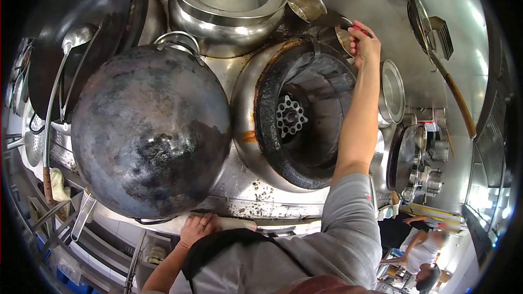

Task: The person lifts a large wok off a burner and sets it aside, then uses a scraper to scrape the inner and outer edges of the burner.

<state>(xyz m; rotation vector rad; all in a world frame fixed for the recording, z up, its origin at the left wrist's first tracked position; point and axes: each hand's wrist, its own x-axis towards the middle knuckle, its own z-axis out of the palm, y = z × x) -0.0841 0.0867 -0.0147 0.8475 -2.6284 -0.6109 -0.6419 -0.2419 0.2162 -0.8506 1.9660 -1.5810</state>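
Observation:
My right hand (364, 43) is stretched out past the far right rim of the uncovered wok burner (261, 114). Its fingers are closed around a red handle (362, 31); the tool's other end is hard to make out against the dark things there. Inside the burner's black ring, a round burner head (291, 116) with holes shows. My left hand (199, 230) lies with fingers extended over a pale rolled cloth (237, 224) along the stove's front edge. Just beyond that hand, a large blackened wok (152, 130) covers the left side, with a metal loop handle (180, 38) at its far rim.
A steel pot (231, 22) with a basin in it stands behind. A ladle (79, 38) leans at left against another dark wok (49, 71). Strainers and a spatula (441, 37) hang on the right wall. Another person (419, 250) works at lower right.

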